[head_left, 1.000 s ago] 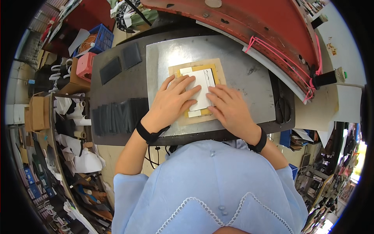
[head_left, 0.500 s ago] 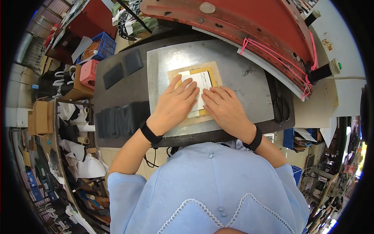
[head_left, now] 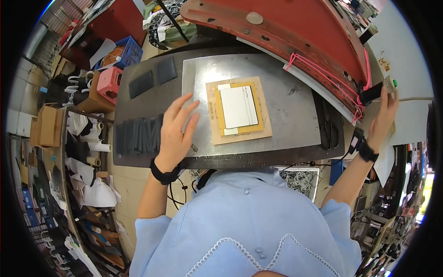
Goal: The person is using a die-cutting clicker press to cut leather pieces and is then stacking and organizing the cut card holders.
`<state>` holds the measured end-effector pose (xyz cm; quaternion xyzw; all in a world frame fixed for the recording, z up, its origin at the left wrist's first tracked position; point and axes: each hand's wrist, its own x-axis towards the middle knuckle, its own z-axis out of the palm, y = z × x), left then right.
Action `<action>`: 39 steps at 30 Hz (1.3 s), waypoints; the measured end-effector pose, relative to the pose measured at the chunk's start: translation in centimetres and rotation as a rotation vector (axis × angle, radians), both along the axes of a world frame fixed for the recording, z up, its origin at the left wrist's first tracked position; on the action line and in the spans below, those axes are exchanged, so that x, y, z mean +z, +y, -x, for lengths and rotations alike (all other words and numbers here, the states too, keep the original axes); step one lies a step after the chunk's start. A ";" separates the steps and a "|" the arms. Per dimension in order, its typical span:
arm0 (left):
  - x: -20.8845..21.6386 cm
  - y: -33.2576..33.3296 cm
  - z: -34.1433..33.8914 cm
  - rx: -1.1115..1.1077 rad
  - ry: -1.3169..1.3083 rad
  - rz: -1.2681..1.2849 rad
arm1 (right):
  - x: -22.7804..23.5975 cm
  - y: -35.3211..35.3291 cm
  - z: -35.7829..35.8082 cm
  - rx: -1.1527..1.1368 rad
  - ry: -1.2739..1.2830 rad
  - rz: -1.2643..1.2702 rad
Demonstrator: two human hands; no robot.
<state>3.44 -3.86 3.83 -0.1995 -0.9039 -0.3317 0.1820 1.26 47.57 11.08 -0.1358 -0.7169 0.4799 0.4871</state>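
My left hand (head_left: 175,134) hovers over the left edge of the grey metal plate (head_left: 295,111), fingers apart and holding nothing. To its right lies a tan board (head_left: 240,140) with a yellow frame (head_left: 260,121) on it. A white rectangular sheet (head_left: 236,108) with thin lines along its right side rests on top. Far to the right, my right hand (head_left: 385,117) is raised, its extended fingers overlapping the end of a black handle (head_left: 371,94) with a green button. No wrapped grip shows. The handle belongs to a red machine arm (head_left: 295,27).
Two dark flat pieces (head_left: 141,84) and a row of dark strips (head_left: 138,134) lie at the table's left. Black scissors (head_left: 328,134) lie at its right. A pink stool (head_left: 110,84) and blue crate (head_left: 129,53) stand beyond. Pink cord (head_left: 323,69) hangs along the red arm.
Both hands have lifted off the white sheet. My left hand has moved left; my right hand has gone far right to the black handle. The sheet and board are now uncovered.
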 end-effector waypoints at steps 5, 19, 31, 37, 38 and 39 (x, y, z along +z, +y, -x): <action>-0.2 0.9 -3.2 -0.171 -0.120 -0.122 | -1.1 1.4 2.7 0.238 -0.004 0.133; 1.3 6.0 -5.4 -0.671 -0.178 -0.259 | -0.5 -9.5 -6.6 0.317 -0.102 0.013; 7.4 9.5 -4.9 -0.786 -0.096 -0.556 | 2.7 -3.9 -8.5 0.094 -0.056 -0.166; 9.4 8.7 -5.4 -0.815 -0.345 -0.881 | 3.5 -3.2 -3.0 0.445 -0.111 0.025; 9.6 7.8 -5.5 -0.817 -0.431 -0.935 | 3.9 -5.2 -3.0 0.507 -0.082 0.206; 10.5 7.3 -6.3 -0.647 -0.484 -0.997 | 3.9 -6.5 -3.1 0.506 -0.050 0.199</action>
